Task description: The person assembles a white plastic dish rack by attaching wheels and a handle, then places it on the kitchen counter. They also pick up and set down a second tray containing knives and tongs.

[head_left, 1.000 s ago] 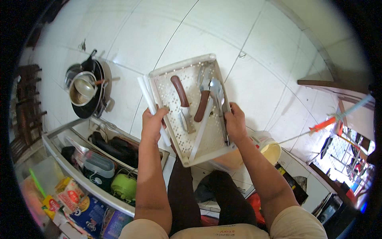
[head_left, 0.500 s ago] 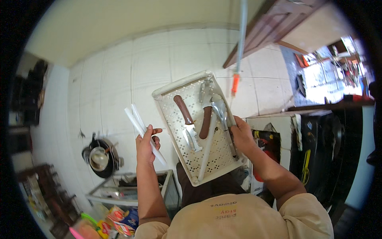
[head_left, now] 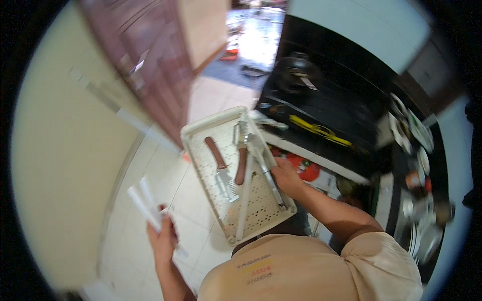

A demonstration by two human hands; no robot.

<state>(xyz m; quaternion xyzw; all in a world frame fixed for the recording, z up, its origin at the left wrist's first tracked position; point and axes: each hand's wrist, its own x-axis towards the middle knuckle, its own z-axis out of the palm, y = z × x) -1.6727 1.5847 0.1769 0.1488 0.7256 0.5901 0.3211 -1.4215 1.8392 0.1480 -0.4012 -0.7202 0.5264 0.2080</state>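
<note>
My left hand [head_left: 163, 238] is closed around a pair of white tubes [head_left: 139, 199], blurred by motion, left of and apart from the tray. With my right hand [head_left: 285, 175] I grip the right rim of a cream perforated plastic tray [head_left: 263, 216], held in front of my body. In it lie two brown-handled tools, one with a serrated metal blade [head_left: 216, 153] at the left and another [head_left: 241, 168] nearer the middle. Metal tongs [head_left: 272, 186] rest along the right side. A white stick [head_left: 244, 200] lies lengthwise between the tools and the tongs.
Ahead to the right is a black counter [head_left: 326, 108] with a dark pan [head_left: 297, 72] and a yellow strap-like item [head_left: 321, 131]. Several dishes [head_left: 414, 128] stand at the far right. A brown door [head_left: 155, 60] stands open at the far left, near a pale pole [head_left: 133, 122].
My view has turned right, bringing the counter and dishes into sight. Both hands keep their holds; the left hand with the tubes now appears lower and farther left.
</note>
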